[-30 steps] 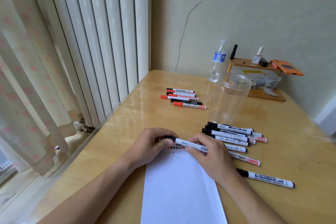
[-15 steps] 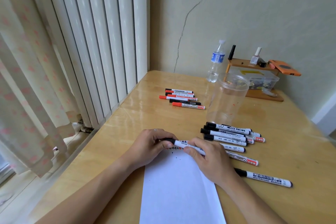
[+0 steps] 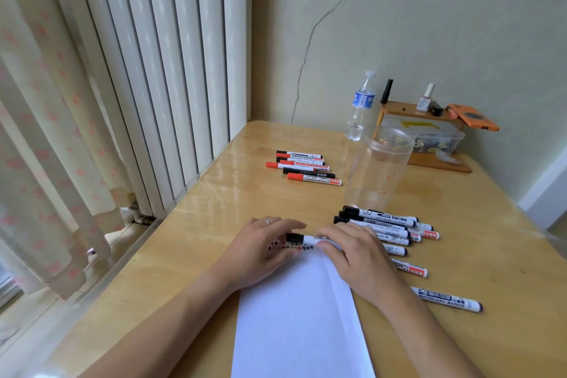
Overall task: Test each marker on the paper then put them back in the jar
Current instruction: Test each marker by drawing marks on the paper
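Since the earlier frame, our left hand [image 3: 264, 250] has released the black cap of the marker [image 3: 306, 239]; its fingers are now extended and relaxed just beside the cap, holding nothing, with a ring on one finger. Our right hand [image 3: 356, 258] keeps its pinch on the white barrel of the marker, which lies horizontally over the far edge of the paper [image 3: 302, 316], above a row of black and red test marks [image 3: 287, 247].

Nearest us, the paper rests on the wooden table [image 3: 214, 212]. To the right of our right hand lies a single whiteboard marker [image 3: 448, 299], then a group of black-capped markers [image 3: 383, 224] laid side by side. Just beyond that group stands the clear plastic jar [image 3: 379, 167], upright and uncapped. Farther left lies a second group of red and black markers [image 3: 303, 167]. At the far wall stand a water bottle [image 3: 360, 107] and a small wooden shelf [image 3: 420, 113].
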Demonstrator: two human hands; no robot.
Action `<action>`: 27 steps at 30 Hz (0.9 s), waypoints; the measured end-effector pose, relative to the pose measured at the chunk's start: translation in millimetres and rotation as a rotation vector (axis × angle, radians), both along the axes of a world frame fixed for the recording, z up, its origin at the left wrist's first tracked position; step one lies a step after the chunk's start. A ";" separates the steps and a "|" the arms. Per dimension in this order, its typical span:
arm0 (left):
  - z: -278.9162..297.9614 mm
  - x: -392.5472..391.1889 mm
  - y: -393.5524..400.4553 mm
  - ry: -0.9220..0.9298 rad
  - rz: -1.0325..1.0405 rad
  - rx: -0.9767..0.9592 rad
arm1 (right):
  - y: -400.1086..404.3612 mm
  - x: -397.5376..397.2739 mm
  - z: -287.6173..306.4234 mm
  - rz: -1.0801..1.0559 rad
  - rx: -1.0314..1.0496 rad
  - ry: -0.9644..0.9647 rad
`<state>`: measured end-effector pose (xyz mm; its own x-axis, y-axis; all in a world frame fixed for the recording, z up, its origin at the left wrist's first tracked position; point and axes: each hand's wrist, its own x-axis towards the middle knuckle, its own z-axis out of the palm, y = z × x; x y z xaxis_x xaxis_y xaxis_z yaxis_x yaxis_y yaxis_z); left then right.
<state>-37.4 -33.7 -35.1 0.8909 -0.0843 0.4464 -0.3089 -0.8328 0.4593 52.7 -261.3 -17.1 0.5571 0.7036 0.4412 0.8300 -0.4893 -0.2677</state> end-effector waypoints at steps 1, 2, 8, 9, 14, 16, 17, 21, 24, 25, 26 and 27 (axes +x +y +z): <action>-0.8 -0.7 0.6 0.015 0.031 0.044 | -1.4 3.3 -1.6 -0.038 0.010 -0.030; -0.7 -1.4 1.1 0.032 0.047 0.060 | -3.0 7.3 -3.4 -0.084 0.038 -0.051; -4.0 2.4 1.5 0.049 0.015 0.115 | -22.6 28.8 -15.6 -0.307 0.140 -0.055; -5.1 2.8 2.1 0.051 0.012 0.105 | -23.2 28.6 -16.5 -0.327 0.147 -0.058; -4.4 2.1 2.3 0.065 0.013 0.083 | -19.7 24.4 -18.9 -0.513 0.175 -0.108; -3.6 1.2 2.4 0.073 0.012 0.076 | -19.0 23.0 -20.5 -0.597 0.167 -0.117; -3.6 0.8 2.4 0.077 0.013 0.070 | -19.0 21.8 -20.8 -0.629 0.155 -0.113; -4.4 0.8 1.9 0.060 0.024 0.051 | -17.6 19.1 -19.4 -0.681 0.154 -0.141; -5.0 1.1 0.8 0.034 0.029 0.040 | -8.7 11.5 -10.8 -0.582 0.223 -0.237; -4.8 1.1 0.3 0.029 0.029 0.038 | -2.3 6.0 -7.6 -0.501 0.224 -0.263; -4.4 0.9 -0.1 0.026 0.030 0.038 | 5.7 -0.2 -5.3 -0.395 0.213 -0.271; -3.8 1.0 -0.6 0.022 0.030 0.036 | 14.2 -6.5 -4.1 -0.277 0.188 -0.259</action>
